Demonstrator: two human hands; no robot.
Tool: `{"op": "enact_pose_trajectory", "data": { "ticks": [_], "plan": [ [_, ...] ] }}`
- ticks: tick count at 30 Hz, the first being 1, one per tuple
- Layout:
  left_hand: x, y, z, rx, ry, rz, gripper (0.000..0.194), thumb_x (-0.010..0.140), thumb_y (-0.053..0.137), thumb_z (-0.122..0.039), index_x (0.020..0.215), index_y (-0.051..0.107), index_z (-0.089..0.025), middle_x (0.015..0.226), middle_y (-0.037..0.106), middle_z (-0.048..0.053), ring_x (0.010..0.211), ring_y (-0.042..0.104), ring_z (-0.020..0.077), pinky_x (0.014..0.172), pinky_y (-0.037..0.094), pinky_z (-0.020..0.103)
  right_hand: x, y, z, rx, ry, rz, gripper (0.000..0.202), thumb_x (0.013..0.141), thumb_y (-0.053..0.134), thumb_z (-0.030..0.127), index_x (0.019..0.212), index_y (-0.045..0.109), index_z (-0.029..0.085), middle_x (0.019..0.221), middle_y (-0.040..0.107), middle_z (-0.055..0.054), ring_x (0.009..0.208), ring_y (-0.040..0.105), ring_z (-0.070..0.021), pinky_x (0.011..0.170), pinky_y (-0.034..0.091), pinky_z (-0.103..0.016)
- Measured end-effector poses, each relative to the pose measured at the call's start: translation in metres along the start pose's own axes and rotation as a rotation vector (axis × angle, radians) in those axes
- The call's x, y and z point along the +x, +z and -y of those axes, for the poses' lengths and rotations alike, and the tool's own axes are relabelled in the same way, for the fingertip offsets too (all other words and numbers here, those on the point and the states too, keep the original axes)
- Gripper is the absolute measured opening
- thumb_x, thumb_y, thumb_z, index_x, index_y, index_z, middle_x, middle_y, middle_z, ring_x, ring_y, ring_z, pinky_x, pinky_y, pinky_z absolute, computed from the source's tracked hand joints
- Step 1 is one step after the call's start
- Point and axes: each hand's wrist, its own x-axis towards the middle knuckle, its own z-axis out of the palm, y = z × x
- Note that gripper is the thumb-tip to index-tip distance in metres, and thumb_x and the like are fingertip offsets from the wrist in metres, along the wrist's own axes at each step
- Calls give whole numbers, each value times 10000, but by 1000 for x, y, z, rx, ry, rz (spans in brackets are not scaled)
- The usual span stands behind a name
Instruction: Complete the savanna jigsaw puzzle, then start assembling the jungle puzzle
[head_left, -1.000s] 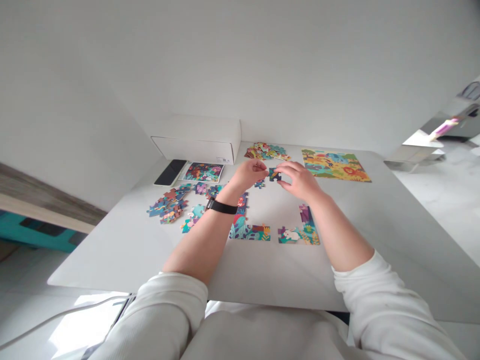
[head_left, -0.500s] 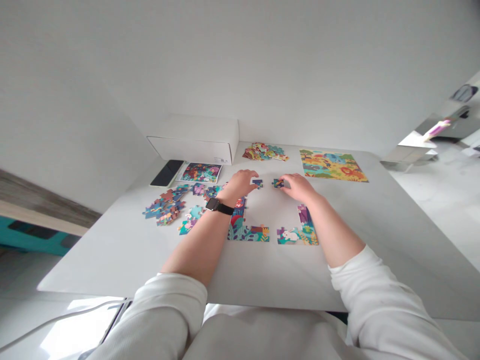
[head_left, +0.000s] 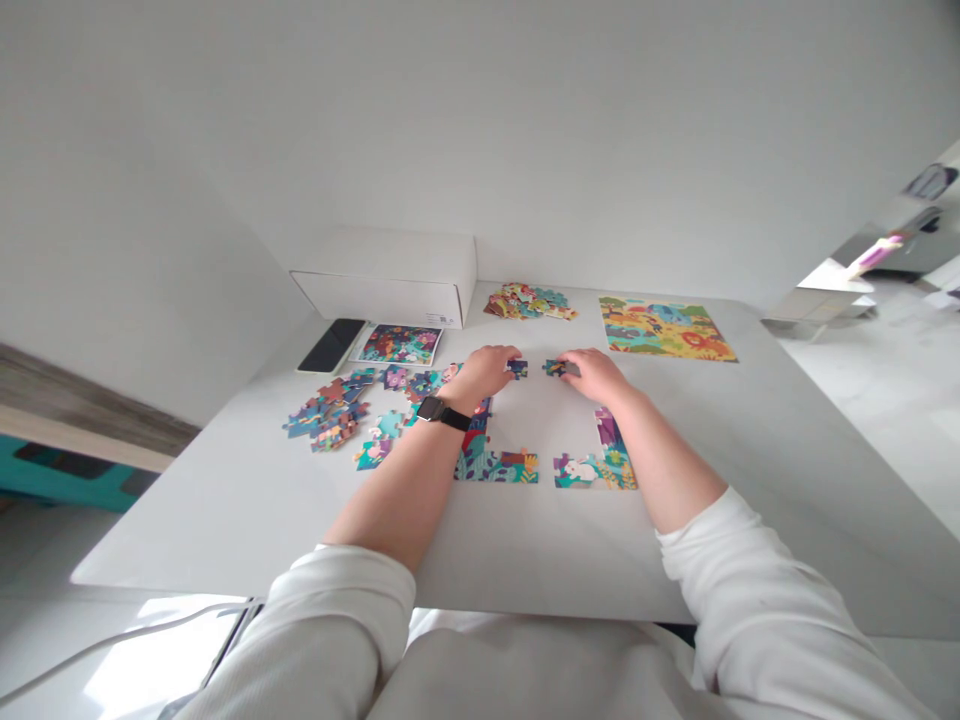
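Note:
My left hand (head_left: 491,370), with a black watch on its wrist, has its fingers closed on a dark blue puzzle piece (head_left: 519,369) at the top of a partly joined puzzle. Across a small gap, my right hand (head_left: 592,371) pinches another dark puzzle piece (head_left: 553,367) against the table. Nearer to me, a joined lower-left corner section (head_left: 495,467) lies apart from a lower-right corner section (head_left: 596,471) with a white animal on it. My left forearm hides part of the puzzle's left side.
Loose puzzle pieces (head_left: 330,412) are heaped at the left, with another pile (head_left: 529,302) at the back. A phone (head_left: 332,346) and a picture card (head_left: 397,344) lie before a white box (head_left: 382,290). An animal picture puzzle (head_left: 667,329) lies at the back right.
My left fingers have closed onto the dark piece and shifted slightly right. My right hand stays almost in place with its piece.

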Motion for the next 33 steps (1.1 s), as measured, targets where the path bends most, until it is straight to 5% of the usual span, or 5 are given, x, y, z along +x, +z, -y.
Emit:
{"op": "enact_pose_trajectory", "data": {
  "ticks": [24,33],
  "plan": [
    [2,1,-13,34,22,2,369,940,696,-220,1301,769,-237,1304,788,106,1241,713,307,1106,524,399,-2,3,4,47,-16,-21,301,954,748,250,1248,810,257,1203,828,-108,1154,736,-306,1026,550,-421],
    [0,0,-14,27,50,10,362,953,689,-215,1306,768,-223,1294,788,112,1226,710,301,1096,521,395,0,8,4,93,-178,-5,276,980,687,204,1196,840,281,1263,817,-69,1187,722,-288,1117,507,-439]
  ]
}}
